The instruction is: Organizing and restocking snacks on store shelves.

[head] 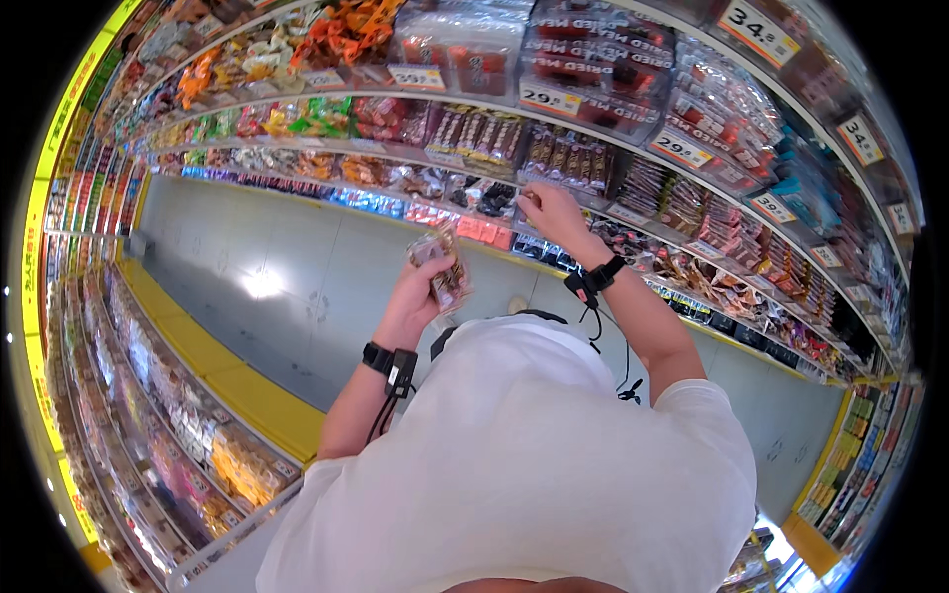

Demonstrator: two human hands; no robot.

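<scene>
A stack of small snack packets in clear and brown wrappers [447, 282] is in my left hand [417, 296], the thumb lying over it, above the aisle floor. My right hand [549, 211] reaches to the shelf front, its fingers curled at the edge just below a bin of dark-wrapped bars [567, 159]. Whether those fingers pinch anything cannot be told. Left of that bin stands another one with brown and yellow bar packets [474, 135]. Dark wrapped pieces [485, 194] lie on the lower shelf beside my right fingertips.
Curved tiers with price tags [549, 98] and dried meat packs [593, 63] rise in front. A second shelf of bagged goods [245, 467] with a yellow base [215, 363] stands at left. Grey tiled floor [356, 259] runs between them. Black cables hang near both wrists.
</scene>
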